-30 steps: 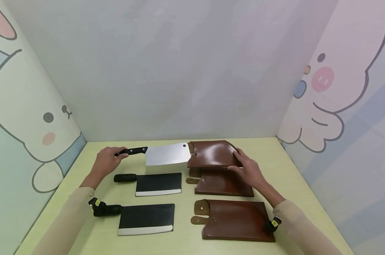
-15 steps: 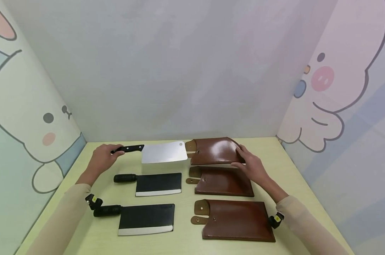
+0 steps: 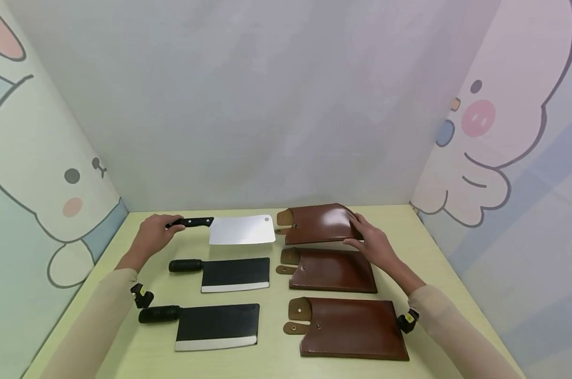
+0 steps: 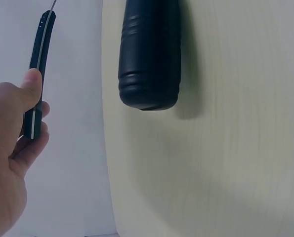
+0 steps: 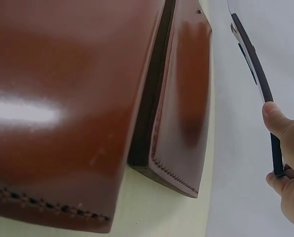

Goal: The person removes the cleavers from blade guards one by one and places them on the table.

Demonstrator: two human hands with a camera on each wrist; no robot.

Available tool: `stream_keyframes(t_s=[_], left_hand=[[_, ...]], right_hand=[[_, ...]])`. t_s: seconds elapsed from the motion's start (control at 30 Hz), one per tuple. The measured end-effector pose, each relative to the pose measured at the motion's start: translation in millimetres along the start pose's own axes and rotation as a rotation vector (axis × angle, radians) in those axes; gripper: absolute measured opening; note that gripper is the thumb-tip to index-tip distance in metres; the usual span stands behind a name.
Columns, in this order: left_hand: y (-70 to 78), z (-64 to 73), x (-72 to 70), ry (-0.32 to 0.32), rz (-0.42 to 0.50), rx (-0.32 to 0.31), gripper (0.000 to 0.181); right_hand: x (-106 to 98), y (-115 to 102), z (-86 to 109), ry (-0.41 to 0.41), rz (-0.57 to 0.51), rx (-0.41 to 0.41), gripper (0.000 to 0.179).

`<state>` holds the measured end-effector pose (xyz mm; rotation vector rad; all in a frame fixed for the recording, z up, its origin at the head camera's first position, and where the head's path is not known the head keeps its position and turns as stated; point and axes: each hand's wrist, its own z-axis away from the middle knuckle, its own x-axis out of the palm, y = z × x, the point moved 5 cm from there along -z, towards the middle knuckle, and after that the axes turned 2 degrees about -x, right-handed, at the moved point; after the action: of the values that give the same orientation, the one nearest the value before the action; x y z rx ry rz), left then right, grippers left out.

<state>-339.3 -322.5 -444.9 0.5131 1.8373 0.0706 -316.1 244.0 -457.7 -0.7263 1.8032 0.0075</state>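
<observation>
My left hand (image 3: 155, 234) pinches the black riveted handle (image 3: 198, 222) of a cleaver (image 3: 242, 230) with a bright steel blade, held up over the far part of the table. In the left wrist view the thumb (image 4: 32, 81) presses that handle from one side, fingers behind it. My right hand (image 3: 373, 245) grips the closed end of a brown leather knife sheath (image 3: 321, 223), raised at the far right. The sheath's open end, with its tan snap flap (image 3: 284, 217), faces the blade tip across a narrow gap. In the right wrist view the thumb (image 5: 274, 116) lies along the sheath's edge.
Two black-bladed cleavers lie on the left of the table, one in the middle (image 3: 236, 271) and one nearer (image 3: 217, 322). Two more brown sheaths lie on the right, one behind (image 3: 335, 269) and one in front (image 3: 357, 326). A pale wall (image 3: 267, 105) rises behind.
The blade and the sheath, overlapping at the tip a second ago, have come apart. The cleaver has shifted left; the sheath has moved slightly right and away.
</observation>
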Motion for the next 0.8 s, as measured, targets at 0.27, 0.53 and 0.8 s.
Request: stream_keyframes(t_s=[0.27,0.53,0.8], left_hand=[[-2.4,-6.7,9.2,-0.027,0.003,-0.008,0.035],[-5.2,-13.5,23.3,-0.071,0.003,-0.025,0.036],[-5.8,-14.8,30.1,-0.085,0.000,-0.032,0.036]], right_hand=[[8,6,-9.3,-0.015,-0.022,-0.011,0.078],[18,12,-14.8,-0.033,-0.022,0.003,0.075],[25,16,-19.1,-0.074,-0.030,0.039,0.075]])
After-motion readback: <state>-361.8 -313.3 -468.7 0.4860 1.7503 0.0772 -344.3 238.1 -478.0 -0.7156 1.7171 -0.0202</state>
